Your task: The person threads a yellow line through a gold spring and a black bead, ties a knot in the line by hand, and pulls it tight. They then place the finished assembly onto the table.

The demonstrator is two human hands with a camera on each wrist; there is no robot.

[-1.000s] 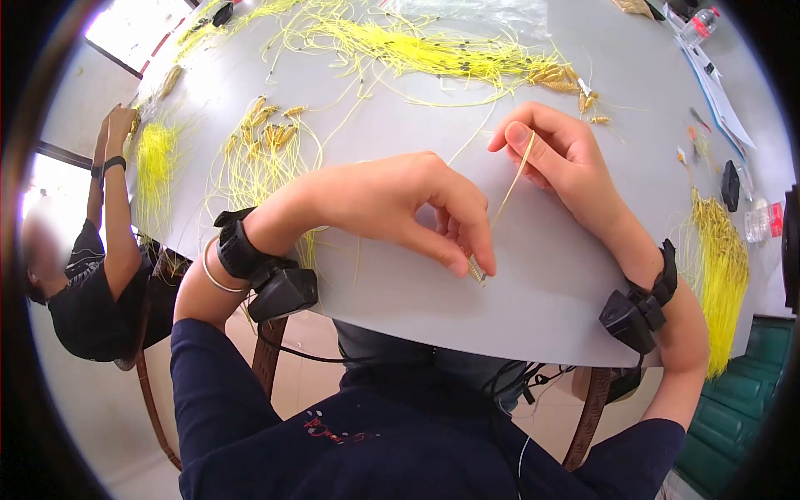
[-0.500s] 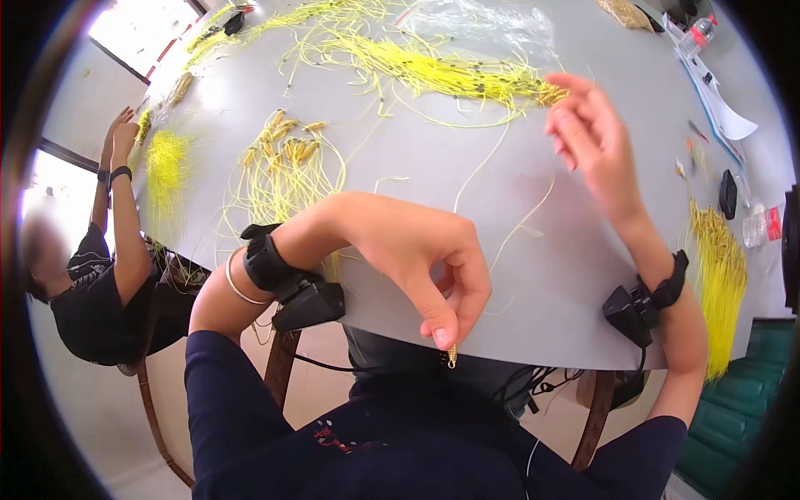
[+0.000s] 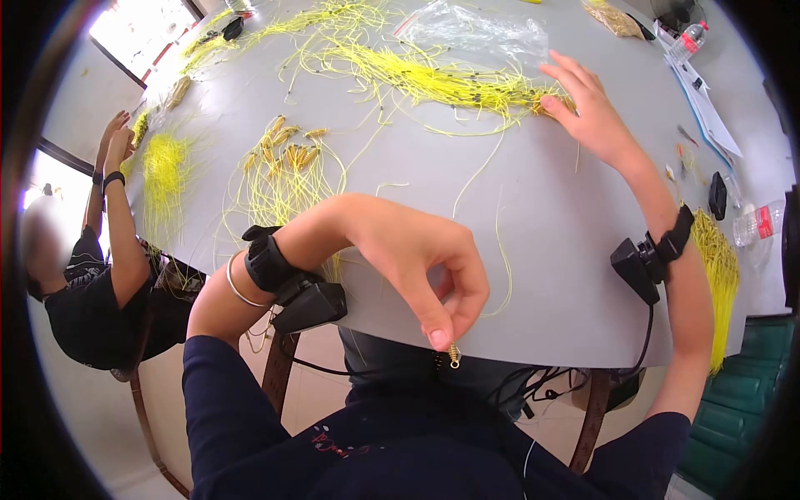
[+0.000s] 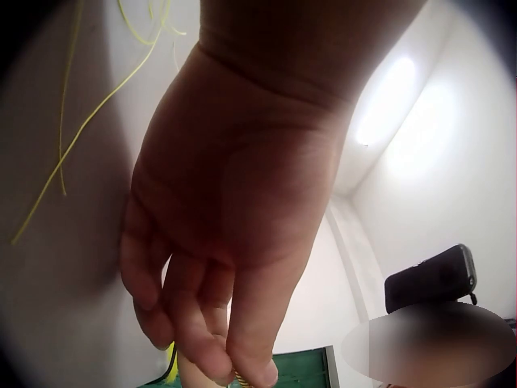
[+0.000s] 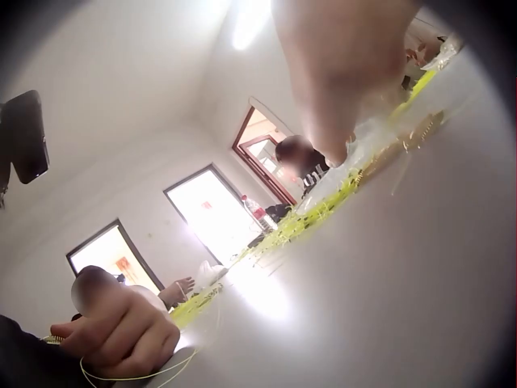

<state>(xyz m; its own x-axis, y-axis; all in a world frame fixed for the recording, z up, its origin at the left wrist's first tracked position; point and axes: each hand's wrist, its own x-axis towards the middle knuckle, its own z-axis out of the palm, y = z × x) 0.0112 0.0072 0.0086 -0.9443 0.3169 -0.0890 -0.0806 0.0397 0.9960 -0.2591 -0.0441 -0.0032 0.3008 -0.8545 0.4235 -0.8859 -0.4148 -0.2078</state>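
Note:
Near the table's front edge, my left hand (image 3: pixel 421 262) pinches a small gold coil spring (image 3: pixel 454 357) between thumb and fingers, its end poking out below the fingertips. The left wrist view shows the same hand (image 4: pixel 234 186) with a sliver of the coil at the thumb tip. A thin yellow line (image 3: pixel 506 258) curves over the table beside this hand. Farther back, my right hand (image 3: pixel 593 117) reaches with spread fingers to the right end of a long bundle of yellow lines (image 3: pixel 442 79). Its fingertips overlap the gold-coloured end pieces there.
Left of centre lies a smaller tangle of yellow lines (image 3: pixel 283 187) with gold coils (image 3: pixel 292 154). A clear plastic bag (image 3: pixel 475 33) is behind the long bundle. At right hang more yellow lines (image 3: pixel 717 275), near bottles (image 3: pixel 758 223). Another person (image 3: pixel 92 292) works at far left.
My right hand has let go of the yellow line and moved away to the far bundle. My left hand has come toward my body with the coil spring; the line now lies on the table.

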